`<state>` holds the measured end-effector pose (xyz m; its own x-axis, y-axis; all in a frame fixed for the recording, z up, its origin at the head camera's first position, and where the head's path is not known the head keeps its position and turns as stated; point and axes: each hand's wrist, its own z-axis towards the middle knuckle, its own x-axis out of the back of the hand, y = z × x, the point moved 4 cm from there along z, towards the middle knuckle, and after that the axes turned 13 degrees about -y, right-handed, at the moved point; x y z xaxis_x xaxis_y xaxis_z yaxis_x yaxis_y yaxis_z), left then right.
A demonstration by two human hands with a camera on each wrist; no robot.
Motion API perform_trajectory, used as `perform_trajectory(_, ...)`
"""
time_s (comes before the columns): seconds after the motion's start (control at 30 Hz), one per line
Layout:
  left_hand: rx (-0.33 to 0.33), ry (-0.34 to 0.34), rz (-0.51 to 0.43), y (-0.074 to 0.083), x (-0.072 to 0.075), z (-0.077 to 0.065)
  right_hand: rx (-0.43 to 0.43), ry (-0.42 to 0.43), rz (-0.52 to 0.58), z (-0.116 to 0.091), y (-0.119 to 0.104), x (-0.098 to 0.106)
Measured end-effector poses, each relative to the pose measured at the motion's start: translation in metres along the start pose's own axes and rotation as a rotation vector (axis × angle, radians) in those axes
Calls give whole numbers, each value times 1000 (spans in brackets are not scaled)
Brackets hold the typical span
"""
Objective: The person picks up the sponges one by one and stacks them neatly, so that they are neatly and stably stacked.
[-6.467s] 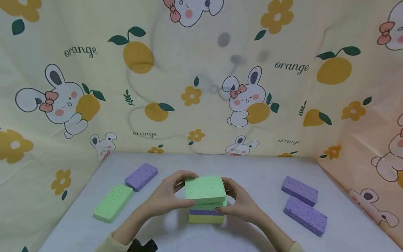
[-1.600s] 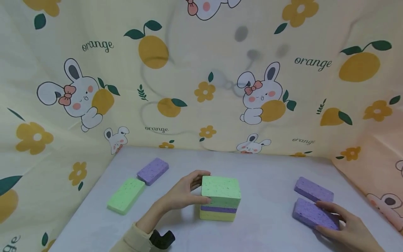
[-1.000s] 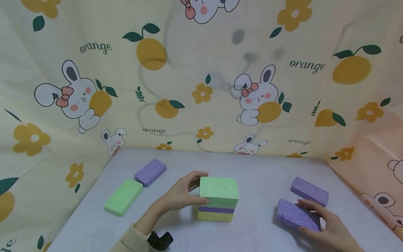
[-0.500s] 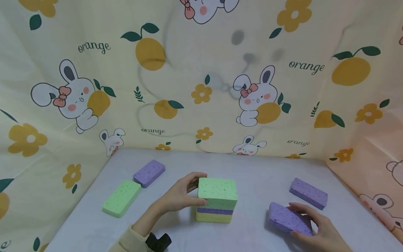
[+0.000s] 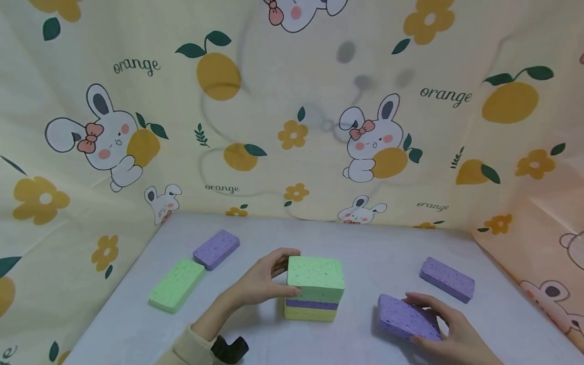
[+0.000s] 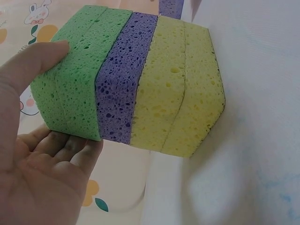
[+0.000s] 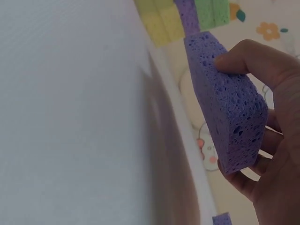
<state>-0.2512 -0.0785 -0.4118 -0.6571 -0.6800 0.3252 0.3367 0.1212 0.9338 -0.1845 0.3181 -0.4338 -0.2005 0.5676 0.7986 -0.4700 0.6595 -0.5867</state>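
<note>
In the middle of the table stands a stack of sponges: yellow ones at the bottom, a purple one above them, two green ones on top. My left hand holds the green layers from the left side, thumb on the front face and fingers behind. To the right of the stack, my right hand grips a loose purple sponge by its right end. In the right wrist view that purple sponge is pinched between thumb and fingers, raised off the table, its shadow below.
Another purple sponge lies at the right, behind my right hand. On the left, a green sponge and a purple sponge lie corner to corner. A patterned cloth walls the back and sides of the white table.
Earlier both hands were at the stack, its top green sponge sitting askew; now it lies flush. My right hand has since gripped a purple sponge at the right and carried it left toward the stack.
</note>
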Motion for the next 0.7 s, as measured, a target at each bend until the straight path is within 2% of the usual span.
perform_trajectory(0.23,-5,0,4,0,0,0,123,17,16,13,-8,3)
perform_trajectory(0.4,5,1,-3,1,0,-1,241,19,7,25,-20,3)
perform_trajectory(0.7,7,-3,-7,0,0,-1,304,12,-39,43,-31,5)
